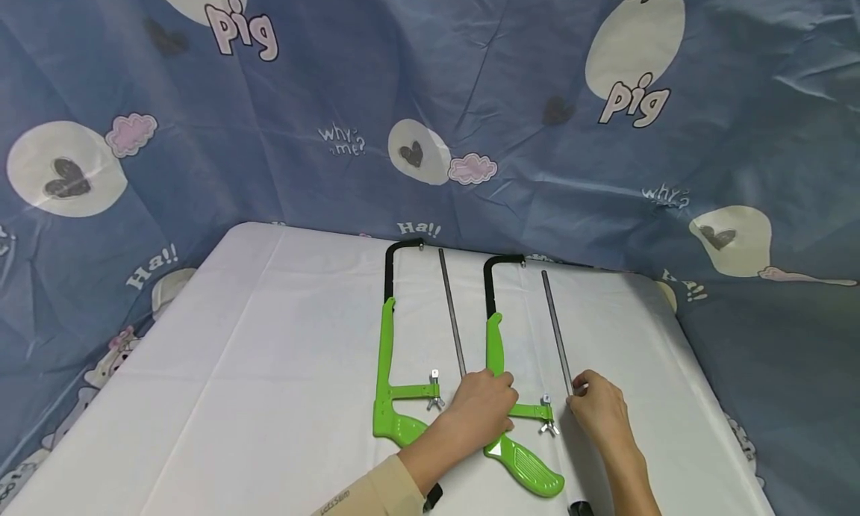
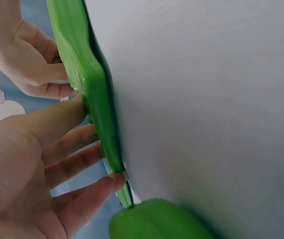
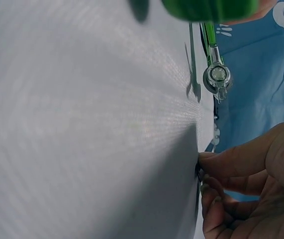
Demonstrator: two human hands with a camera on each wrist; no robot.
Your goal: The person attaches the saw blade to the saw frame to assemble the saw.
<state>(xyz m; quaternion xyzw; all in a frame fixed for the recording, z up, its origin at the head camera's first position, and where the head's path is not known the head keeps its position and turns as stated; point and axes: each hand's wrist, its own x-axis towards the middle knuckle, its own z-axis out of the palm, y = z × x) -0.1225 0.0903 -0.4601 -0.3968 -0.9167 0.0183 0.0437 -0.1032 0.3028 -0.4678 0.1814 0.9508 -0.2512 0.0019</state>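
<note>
Two green hacksaw frames with black front arms lie on the white table. My left hand (image 1: 478, 405) holds the right-hand hacksaw frame (image 1: 495, 344) around its spine, just ahead of the ribbed handle; in the left wrist view its fingers (image 2: 77, 154) touch the green edge. My right hand (image 1: 600, 410) pinches the lower part of a thin grey hacksaw blade (image 1: 555, 322), which lies to the right of that frame. In the right wrist view, thumb and fingertips meet close to the cloth. A wing nut (image 1: 549, 428) hangs from this frame's rear bracket.
The other hacksaw frame (image 1: 386, 352) lies to the left, its handle partly behind my left forearm. A second grey blade (image 1: 452, 307) lies between the frames. Small black objects (image 1: 581, 508) show at the near edge. A blue patterned curtain (image 1: 430, 90) hangs behind the table (image 1: 269, 367).
</note>
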